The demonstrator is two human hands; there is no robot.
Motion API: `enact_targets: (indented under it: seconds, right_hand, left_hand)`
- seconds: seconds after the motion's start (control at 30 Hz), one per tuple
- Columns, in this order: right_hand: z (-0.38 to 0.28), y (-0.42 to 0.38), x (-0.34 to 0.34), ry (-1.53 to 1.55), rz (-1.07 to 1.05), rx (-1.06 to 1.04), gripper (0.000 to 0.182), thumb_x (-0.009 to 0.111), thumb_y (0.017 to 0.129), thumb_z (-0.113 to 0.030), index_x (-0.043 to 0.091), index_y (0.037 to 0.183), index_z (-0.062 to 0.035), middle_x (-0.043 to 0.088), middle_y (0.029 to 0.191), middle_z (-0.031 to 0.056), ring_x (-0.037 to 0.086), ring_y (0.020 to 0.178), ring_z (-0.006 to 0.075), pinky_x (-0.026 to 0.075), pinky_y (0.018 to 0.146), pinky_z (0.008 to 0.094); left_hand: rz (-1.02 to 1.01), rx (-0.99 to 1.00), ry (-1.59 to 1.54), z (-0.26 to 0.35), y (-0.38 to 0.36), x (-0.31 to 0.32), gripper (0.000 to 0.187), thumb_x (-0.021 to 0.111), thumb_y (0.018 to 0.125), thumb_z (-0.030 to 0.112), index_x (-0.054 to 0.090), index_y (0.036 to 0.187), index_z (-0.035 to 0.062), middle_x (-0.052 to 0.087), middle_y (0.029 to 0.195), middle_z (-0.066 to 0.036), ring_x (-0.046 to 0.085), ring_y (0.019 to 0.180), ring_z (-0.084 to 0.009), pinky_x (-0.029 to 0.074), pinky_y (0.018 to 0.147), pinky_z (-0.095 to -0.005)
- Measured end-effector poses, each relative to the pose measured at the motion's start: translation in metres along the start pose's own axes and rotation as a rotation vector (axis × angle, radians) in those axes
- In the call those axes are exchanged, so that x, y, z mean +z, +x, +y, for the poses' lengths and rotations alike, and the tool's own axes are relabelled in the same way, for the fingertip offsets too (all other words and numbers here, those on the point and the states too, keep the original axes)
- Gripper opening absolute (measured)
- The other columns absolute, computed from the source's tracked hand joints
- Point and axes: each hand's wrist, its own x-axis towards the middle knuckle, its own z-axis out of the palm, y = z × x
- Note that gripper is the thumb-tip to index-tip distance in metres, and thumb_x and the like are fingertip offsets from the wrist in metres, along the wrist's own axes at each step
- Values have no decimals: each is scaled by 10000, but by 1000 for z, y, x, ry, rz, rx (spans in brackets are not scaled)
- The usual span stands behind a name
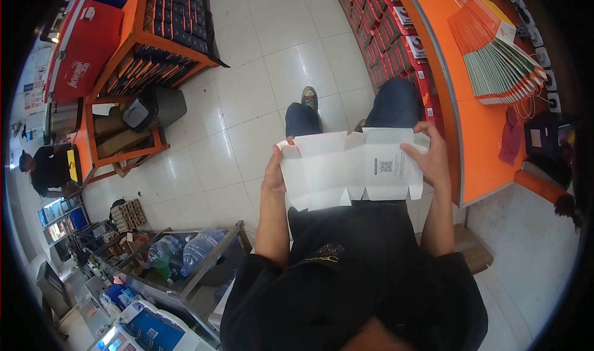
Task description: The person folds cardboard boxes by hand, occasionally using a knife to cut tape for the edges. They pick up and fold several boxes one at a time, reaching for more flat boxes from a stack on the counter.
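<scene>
An unfolded white cardboard box blank (337, 168) is held over my lap, its creases and side flaps showing. A printed code and small text sit on its right part. My left hand (274, 170) grips the blank's left edge, thumb toward the near face and the other fingers mostly behind it. At the upper right corner, my right hand (432, 156) pinches the card with the thumb on the face and fingers around the edge.
On the right, an orange counter (489, 165) bears a fanned stack of folded cards (504, 60); red boxes (396, 48) are stacked beneath it. A grey bin (154, 108) and an orange shelf (133, 35) stand left. Large plastic bottles (201, 252) lie in a rack. Another person (49, 171) is far left.
</scene>
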Motion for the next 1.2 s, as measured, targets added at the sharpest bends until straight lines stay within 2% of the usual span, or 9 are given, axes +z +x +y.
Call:
enact_targets:
  seconds: [0.3,0.47,0.53,0.57,0.63,0.87,1.07,1.13,1.2]
  right_hand:
    - [-17,-17,-16,-439,-22,-272,325,788,683,-112,643,968,-51,561,1219,120,500,1181,302,327,1013,437]
    - [-19,-52,-24,-147,-174,-123,279,629,773,26,590,1049,27,642,901,188,624,923,365,481,806,374]
    - [-14,-73,-36,-353,-239,7,430,614,775,26,465,1179,28,589,1005,255,557,1010,406,439,884,423]
    - [25,-76,-48,-313,-368,72,671,646,834,-57,317,1416,3,476,1295,231,479,1222,358,387,1039,452]
    - [18,-83,-77,-191,-286,-112,421,568,969,-250,506,1267,41,511,1261,347,507,1192,423,428,945,569]
    - [8,-42,-87,39,-93,-232,456,577,957,-252,470,1297,32,495,1282,323,494,1207,412,414,966,557]
    - [19,-83,-113,315,205,-161,497,587,945,-255,434,1328,23,479,1303,299,480,1222,402,401,988,545]
    - [23,-87,-121,411,296,-153,511,590,941,-256,423,1338,20,473,1310,291,476,1227,398,396,995,541]
    - [28,-88,-123,517,357,-139,526,593,937,-256,411,1348,17,468,1317,283,472,1232,395,392,1002,537]
  left_hand:
    - [110,-45,16,-10,6,8,728,388,881,724,506,1212,87,573,1178,-108,580,1113,-258,503,938,-447]
    - [128,-56,112,-31,38,-37,441,470,984,443,578,1177,61,620,1115,-97,604,1058,-232,484,955,-395]
    - [36,-163,-107,-37,52,-15,439,497,975,418,576,1204,52,629,1152,-110,592,1111,-250,446,1003,-411]
    - [-62,-136,-1,-27,61,10,423,521,966,401,571,1207,57,625,1146,-104,590,1119,-243,453,996,-409]
    - [-190,-71,119,-33,85,49,377,587,936,346,563,1184,64,616,1139,-91,585,1122,-222,467,974,-398]
    - [-358,81,649,-123,149,181,307,696,808,127,511,1050,89,537,984,-37,537,993,-165,463,858,-356]
    - [-181,184,1025,-225,124,251,389,588,872,61,369,1193,64,494,1204,-196,409,1283,-378,323,1051,-444]
    - [-87,983,1265,-234,117,263,441,598,842,23,358,1211,56,454,1286,-194,324,1354,-393,277,1076,-476]
    - [-153,1101,1259,-215,101,289,399,615,806,-12,410,1143,43,442,1279,-184,362,1309,-384,299,1045,-494]
